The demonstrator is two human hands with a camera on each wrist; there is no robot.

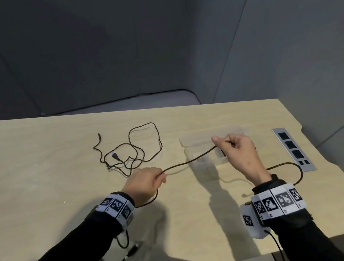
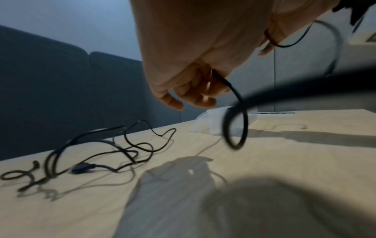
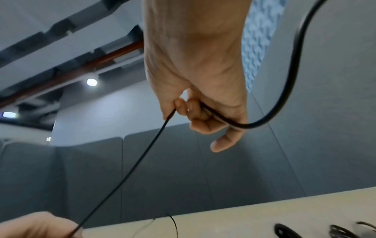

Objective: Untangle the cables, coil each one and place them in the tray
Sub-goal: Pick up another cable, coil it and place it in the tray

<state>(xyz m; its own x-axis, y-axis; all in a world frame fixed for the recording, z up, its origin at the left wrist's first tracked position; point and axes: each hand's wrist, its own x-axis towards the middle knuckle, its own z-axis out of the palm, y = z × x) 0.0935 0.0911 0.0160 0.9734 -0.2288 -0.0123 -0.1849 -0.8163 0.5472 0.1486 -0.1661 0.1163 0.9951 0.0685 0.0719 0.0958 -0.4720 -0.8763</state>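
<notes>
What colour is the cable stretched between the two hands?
Black. The cable shows it best in the right wrist view, running taut from the right hand.

Tray (image 1: 202, 142) faint, partly behind right hand (image 1: 240, 153)

No legible text, brand or number appears. The wristbands (image 1: 117, 206) carry only black-and-white square fiducial markers; their small printed captions are too small to read.

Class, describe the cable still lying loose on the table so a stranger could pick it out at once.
Start at the light wooden table, then look left of the clear tray. There lies the tangled cable, a thin black sprawl of loops. Unlike the held cable stretched between both hands, no hand touches it.
</notes>
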